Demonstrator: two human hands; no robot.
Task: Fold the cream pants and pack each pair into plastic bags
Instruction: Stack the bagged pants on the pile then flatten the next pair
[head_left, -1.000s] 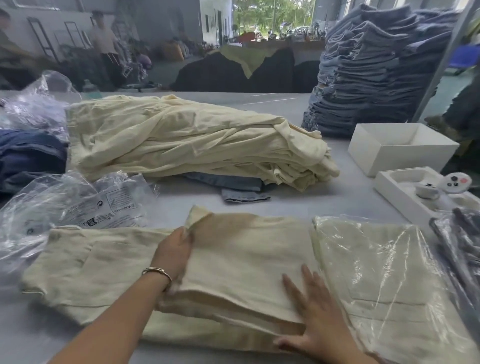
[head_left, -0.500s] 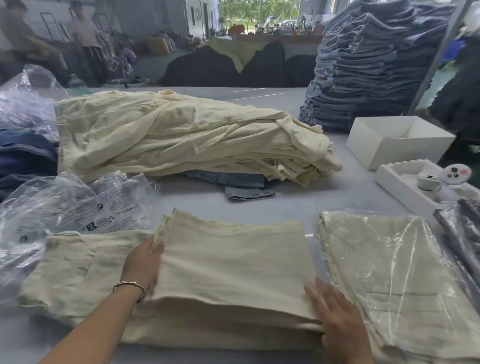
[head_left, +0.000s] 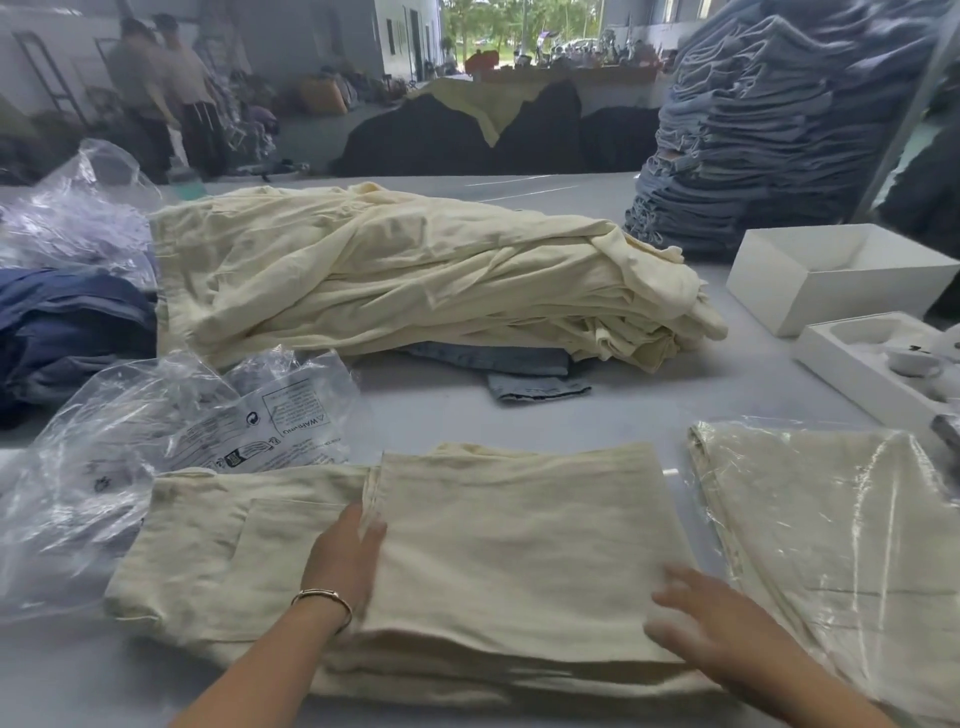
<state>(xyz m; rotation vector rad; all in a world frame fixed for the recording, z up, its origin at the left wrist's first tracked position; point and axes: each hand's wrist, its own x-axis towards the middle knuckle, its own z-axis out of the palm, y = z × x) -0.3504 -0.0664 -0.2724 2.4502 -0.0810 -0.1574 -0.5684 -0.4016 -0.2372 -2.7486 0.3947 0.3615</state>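
A pair of cream pants lies partly folded on the grey table in front of me, its leg end doubled over the waist part. My left hand rests flat at the left edge of the folded flap, fingertips against that edge. My right hand, blurred, lies flat on the flap's right front corner. Right of it sits a folded cream pair inside a clear plastic bag. Loose clear bags with printed warnings lie to the left. A big pile of unfolded cream pants fills the middle of the table.
A tall stack of blue jeans stands at the back right. A white box and a white moulded tray sit on the right. Dark blue garments lie at the left. A denim piece pokes out under the pile. People stand far behind.
The flap has been laid down flat over the pants. My left hand slid left along with its edge, and my right hand moved out to the right front corner.
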